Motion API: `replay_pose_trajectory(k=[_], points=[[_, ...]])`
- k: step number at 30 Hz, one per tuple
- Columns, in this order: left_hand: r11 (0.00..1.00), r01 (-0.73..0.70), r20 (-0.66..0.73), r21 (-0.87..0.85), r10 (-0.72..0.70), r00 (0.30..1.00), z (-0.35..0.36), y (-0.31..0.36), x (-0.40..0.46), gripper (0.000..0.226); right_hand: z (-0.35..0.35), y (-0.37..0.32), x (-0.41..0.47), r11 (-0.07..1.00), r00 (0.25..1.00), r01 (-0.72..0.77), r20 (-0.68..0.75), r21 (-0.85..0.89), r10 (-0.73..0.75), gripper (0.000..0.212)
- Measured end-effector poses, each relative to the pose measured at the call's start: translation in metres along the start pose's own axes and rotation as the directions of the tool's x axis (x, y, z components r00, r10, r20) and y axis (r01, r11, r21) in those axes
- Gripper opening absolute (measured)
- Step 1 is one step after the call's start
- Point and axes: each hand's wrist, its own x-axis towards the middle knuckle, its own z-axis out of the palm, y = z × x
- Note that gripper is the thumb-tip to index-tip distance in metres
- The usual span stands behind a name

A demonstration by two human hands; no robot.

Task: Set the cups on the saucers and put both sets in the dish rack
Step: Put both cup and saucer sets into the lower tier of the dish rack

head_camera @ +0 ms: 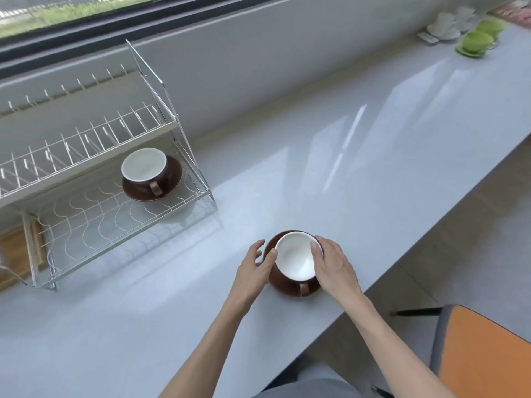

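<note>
A brown cup with a white inside stands on a brown saucer on the lower shelf of the wire dish rack, at its right end. A second brown cup sits on its saucer on the white counter near the front edge, handle toward me. My right hand grips this cup's right side, thumb over the rim. My left hand is at the set's left side, fingers spread, its thumb touching the cup's rim.
The rack's upper shelf of plate slots is bare. A wooden board lies at the rack's left. Green cup sets and white ones stand far right on the counter. An orange chair is at lower right.
</note>
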Motion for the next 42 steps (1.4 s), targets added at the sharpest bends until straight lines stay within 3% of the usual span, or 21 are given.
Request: replay_pose_trajectory(k=[12, 24, 33, 42], points=[[0.999, 0.041, 0.038, 0.01, -0.042, 0.998, 0.006, -0.002, 0.003, 0.038, 0.005, 0.009, 0.01, 0.999, 0.998, -0.029, 0.059, 0.037, 0.027, 0.04], [0.999, 0.049, -0.007, 0.003, -0.049, 0.999, -0.003, -0.001, -0.001, 0.037, 0.01, 0.001, 0.013, 0.998, 0.994, -0.034, 0.109, 0.057, 0.027, 0.042], [0.994, 0.09, -0.098, -0.066, -0.096, 0.99, -0.042, -0.003, -0.014, 0.04, 0.03, -0.044, 0.018, 0.997, 0.978, 0.079, 0.19, 0.022, -0.082, 0.039], [0.982, 0.102, -0.222, -0.16, -0.136, 0.966, -0.103, -0.018, -0.037, 0.041, 0.072, -0.105, 0.01, 0.978, 0.91, 0.192, 0.359, 0.077, -0.206, 0.041]])
